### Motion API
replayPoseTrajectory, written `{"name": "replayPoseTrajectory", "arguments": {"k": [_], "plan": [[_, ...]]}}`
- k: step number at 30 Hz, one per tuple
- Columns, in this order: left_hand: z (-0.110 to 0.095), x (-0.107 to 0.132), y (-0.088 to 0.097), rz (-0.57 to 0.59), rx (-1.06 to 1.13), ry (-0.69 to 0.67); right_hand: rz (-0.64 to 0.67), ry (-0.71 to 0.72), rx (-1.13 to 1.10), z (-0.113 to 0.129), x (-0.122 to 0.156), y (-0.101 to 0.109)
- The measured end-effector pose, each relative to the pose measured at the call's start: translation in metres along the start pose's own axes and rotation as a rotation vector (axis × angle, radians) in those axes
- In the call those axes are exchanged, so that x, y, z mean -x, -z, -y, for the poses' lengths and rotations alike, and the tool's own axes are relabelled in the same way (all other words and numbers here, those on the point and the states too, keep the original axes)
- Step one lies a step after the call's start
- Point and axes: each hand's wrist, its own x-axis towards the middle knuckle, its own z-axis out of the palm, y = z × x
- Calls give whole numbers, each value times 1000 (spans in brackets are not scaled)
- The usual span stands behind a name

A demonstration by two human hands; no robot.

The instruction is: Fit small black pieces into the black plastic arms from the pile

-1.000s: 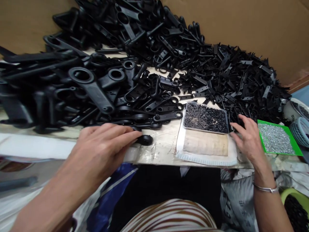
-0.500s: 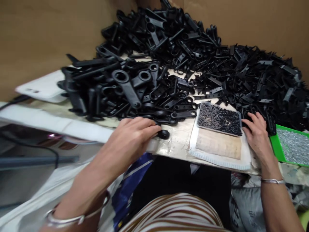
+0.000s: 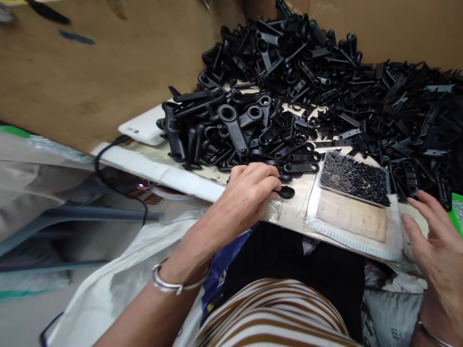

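My left hand [image 3: 249,193] is at the table's front edge, its fingers closed round a black plastic lever part [image 3: 285,192]. Only the rounded end of this part pokes out past the fingertips; the rest is hidden under the hand. Just behind lies a heap of similar black plastic levers with ring-shaped ends [image 3: 233,127]. My right hand [image 3: 432,236] is open over the right side, thumb and fingers apart, holding nothing. To its left sits a shallow clear tray [image 3: 388,185] full of tiny dark pieces.
Under the tray lie a white cloth and a brown pad [image 3: 350,219]. Thin black parts [image 3: 398,111] pile up at the right back. A white device [image 3: 142,125] with a black cable [image 3: 99,173] rests at left. A green bin [image 3: 457,217] shows at the right edge.
The view has swung left, so the table appears shifted right. My right hand has drawn back from the black parts beside the tray toward me. My left hand keeps its black part.
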Motion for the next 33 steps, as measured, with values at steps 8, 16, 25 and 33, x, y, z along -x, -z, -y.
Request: {"name": "replayPoseTrajectory", "arguments": {"k": [8,16,25,33], "plan": [[-53,-20,-42,46,168,-116,106,119,-200,40,8,-21],[-72,-21,-78,-37,302,-138,166,143,-203,42,13,-23],[-63,-12,-75,-163,460,-52,198,99,-162,44,6,-24],[-62,-11,-79,-175,494,-34,372,-46,-291,65,7,-27]]}}
